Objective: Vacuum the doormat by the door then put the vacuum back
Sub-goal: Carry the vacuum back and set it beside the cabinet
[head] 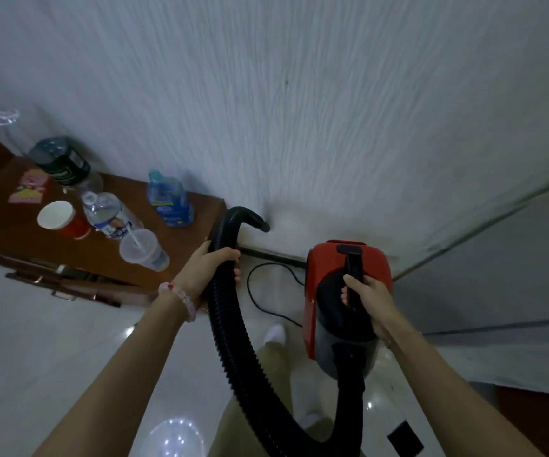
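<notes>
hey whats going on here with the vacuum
A person holds a small red vacuum by its black top handle with the right hand, while the left hand grips the black ribbed hose near its curved end. They face a white wall beside a wooden cabinet with bottles and cups on it. The cord trails on the floor. No doormat is in view.

Against the wall [299,94], a table [124,192] stands left: bottle [171,201] near its back edge, cup [143,249] near its front edge. Right of it: hose [230,324], then vacuum [332,311].
</notes>
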`<action>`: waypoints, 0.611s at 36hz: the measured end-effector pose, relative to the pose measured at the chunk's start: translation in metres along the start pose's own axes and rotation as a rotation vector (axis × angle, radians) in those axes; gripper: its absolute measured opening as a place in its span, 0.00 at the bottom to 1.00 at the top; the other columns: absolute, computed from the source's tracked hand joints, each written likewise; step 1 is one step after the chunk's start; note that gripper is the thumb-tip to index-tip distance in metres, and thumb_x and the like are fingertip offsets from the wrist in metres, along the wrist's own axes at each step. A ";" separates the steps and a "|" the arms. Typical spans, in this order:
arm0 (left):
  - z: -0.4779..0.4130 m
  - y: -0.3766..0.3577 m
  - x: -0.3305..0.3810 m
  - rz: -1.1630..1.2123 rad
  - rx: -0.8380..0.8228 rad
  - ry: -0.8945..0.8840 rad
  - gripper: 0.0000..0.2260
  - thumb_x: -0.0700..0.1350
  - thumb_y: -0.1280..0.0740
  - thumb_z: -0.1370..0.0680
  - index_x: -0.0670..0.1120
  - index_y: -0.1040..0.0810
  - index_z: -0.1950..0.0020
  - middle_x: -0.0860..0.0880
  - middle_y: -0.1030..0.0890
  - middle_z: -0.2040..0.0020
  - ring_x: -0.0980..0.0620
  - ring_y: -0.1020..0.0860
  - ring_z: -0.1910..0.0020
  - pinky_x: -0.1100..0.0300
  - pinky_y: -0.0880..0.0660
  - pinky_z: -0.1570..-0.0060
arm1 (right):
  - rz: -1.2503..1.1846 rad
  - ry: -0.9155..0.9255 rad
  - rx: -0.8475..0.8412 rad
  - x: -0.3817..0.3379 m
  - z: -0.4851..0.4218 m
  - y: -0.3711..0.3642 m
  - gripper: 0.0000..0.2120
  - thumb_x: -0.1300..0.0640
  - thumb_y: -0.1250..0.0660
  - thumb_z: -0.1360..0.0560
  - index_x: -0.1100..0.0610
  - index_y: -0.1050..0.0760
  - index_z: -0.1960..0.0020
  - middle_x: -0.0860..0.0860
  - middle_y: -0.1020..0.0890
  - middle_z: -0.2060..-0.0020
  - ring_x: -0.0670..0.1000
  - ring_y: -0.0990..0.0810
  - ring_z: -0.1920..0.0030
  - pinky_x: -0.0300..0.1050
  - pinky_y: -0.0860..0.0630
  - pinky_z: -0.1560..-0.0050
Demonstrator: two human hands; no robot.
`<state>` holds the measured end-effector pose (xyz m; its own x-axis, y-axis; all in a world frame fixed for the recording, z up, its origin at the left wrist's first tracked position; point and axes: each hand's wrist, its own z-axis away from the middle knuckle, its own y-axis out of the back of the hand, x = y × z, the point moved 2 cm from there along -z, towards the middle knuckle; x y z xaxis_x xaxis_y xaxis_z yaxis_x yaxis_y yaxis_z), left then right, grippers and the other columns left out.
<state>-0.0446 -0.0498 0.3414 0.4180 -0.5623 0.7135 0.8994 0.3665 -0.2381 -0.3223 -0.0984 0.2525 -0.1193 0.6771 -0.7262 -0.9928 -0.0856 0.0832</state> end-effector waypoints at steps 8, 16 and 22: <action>-0.072 0.007 -0.005 -0.180 0.065 0.083 0.11 0.35 0.35 0.25 0.43 0.31 0.45 0.42 0.27 0.65 0.49 0.27 0.72 0.59 0.24 0.74 | 0.047 -0.110 -0.015 0.022 -0.065 -0.037 0.07 0.58 0.34 0.22 0.62 0.24 0.53 0.56 0.21 0.66 0.55 0.22 0.64 0.51 0.24 0.55; -0.137 0.024 -0.035 -0.220 0.145 0.136 0.16 0.34 0.36 0.25 0.42 0.33 0.38 0.41 0.27 0.65 0.51 0.25 0.76 0.62 0.25 0.77 | 0.120 -0.190 -0.085 0.061 -0.120 -0.073 0.07 0.59 0.35 0.22 0.64 0.25 0.52 0.55 0.21 0.67 0.53 0.22 0.65 0.46 0.24 0.59; -0.187 0.038 -0.074 -0.256 0.148 0.179 0.19 0.36 0.35 0.25 0.46 0.35 0.37 0.43 0.27 0.62 0.50 0.26 0.70 0.61 0.22 0.73 | 0.122 -0.309 -0.107 0.122 -0.172 -0.100 0.10 0.57 0.36 0.21 0.64 0.24 0.46 0.55 0.21 0.64 0.52 0.22 0.62 0.44 0.25 0.58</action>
<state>-0.0177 -0.1330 0.1567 0.2090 -0.7663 0.6075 0.9552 0.2932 0.0412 -0.2362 -0.1328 0.0385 -0.2497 0.8447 -0.4734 -0.9668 -0.2449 0.0730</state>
